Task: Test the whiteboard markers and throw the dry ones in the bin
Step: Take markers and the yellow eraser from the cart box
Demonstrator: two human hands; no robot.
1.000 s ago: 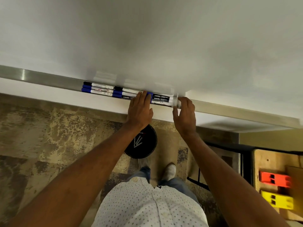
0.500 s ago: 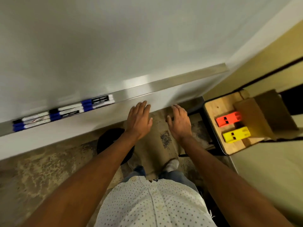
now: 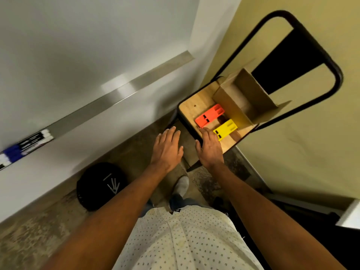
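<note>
Flanking the hands (image 3: pixel 188 148): bin (image 3: pixel 97 185) at left; chair (image 3: pixel 191 103) ahead.

The person wears a cream shirt (image 3: pixel 187 242) dotted with small dark specks, buttoned down the front, at the bottom centre of the frame. Both forearms are bare. Below the shirt show blue jeans (image 3: pixel 180 201) and a white shoe (image 3: pixel 182 185).
</note>
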